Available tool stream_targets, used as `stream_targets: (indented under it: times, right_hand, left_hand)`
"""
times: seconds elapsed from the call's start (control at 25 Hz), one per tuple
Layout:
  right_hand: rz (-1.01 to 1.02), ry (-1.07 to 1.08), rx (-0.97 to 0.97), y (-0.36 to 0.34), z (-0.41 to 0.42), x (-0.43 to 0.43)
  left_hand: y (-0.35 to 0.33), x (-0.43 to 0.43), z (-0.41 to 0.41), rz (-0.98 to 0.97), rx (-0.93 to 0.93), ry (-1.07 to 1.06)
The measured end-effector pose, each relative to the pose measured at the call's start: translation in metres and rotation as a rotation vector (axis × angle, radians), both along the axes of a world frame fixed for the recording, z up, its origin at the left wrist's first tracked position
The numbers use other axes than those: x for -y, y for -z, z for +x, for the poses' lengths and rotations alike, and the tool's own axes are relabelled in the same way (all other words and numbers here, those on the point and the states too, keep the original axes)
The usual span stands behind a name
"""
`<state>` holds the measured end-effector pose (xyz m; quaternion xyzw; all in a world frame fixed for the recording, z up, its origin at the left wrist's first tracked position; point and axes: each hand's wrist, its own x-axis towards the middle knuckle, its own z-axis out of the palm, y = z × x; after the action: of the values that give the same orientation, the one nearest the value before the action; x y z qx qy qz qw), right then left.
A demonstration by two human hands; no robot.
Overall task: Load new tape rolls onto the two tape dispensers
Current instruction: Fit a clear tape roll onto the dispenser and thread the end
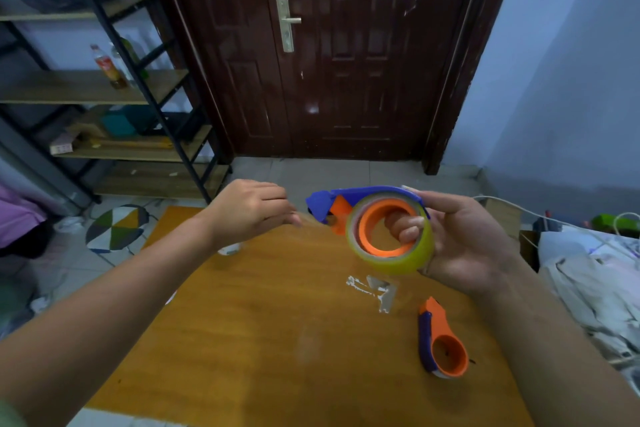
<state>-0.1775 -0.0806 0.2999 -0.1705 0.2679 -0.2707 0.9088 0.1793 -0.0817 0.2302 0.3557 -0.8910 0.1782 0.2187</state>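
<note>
Step in hand: tape threading on the first unit. The loaded dispenser (349, 198) is held in the air above the far right part of the tabletop (242, 340). It is grasped by the right grip (460, 246), with fingers hooked through the orange core and the thumb along the blue arm. The yellowish tape roll (415, 260) is already seated on that core.

The left grip (252, 208) is closed, fingertips pinched together just beside the cutter. A faint clear tape end (306, 220) seems to be pinched there, though it is hard to see.

The second dispenser (441, 340) lies flat near the right edge of the tabletop, toward the near side. No new roll is seen on it, so the task is judged about half done.

To do this step well:
- The strip should be drawn straight out, in line with the roll, so that it is not twisted or stuck to itself.
- It should be laid across the cutter and pressed down, sticky side away from the fingertips.
- The core should be braced by the right fingers, so that the roll is not pulled off sideways.
- The toothed edge should be avoided by the fingertips.

White scraps (375, 288) are stuck mid-tabletop, toward the right. A pale round object (230, 248) sits near the far left edge under the left wrist; it is possibly the spare roll, but that cannot be told.
</note>
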Motion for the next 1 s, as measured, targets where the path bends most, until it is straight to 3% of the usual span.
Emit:
stream_targets:
  times: [0.24, 0.4, 0.64, 0.8, 0.88, 1.0]
  right_hand:
    - [-0.131, 0.139, -0.172, -0.003, 0.029, -0.007]
    - [-0.216, 0.2, -0.302, 0.002, 0.03, -0.015]
    - [-0.263, 0.172, -0.417, 0.013, 0.03, -0.028]
    - [-0.299, 0.175, -0.473, 0.018, 0.026, -0.032]
    - [-0.319, 0.182, -0.475, 0.017, 0.022, -0.031]
    - [-0.361, 0.188, -0.472, 0.015, 0.016, -0.03]
  left_hand:
    - [0.012, 0.007, -0.004, -0.008, -0.115, -0.097]
    - [0.022, -0.004, -0.018, 0.063, -0.298, -0.226]
    - [0.056, -0.02, -0.029, 0.071, -0.29, -0.292]
    - [0.059, -0.028, -0.049, 0.75, -0.86, -0.431]
    - [0.057, -0.026, -0.044, 0.814, -0.767, -0.441]
    - [0.047, -0.032, -0.04, 0.689, -0.547, -0.388]
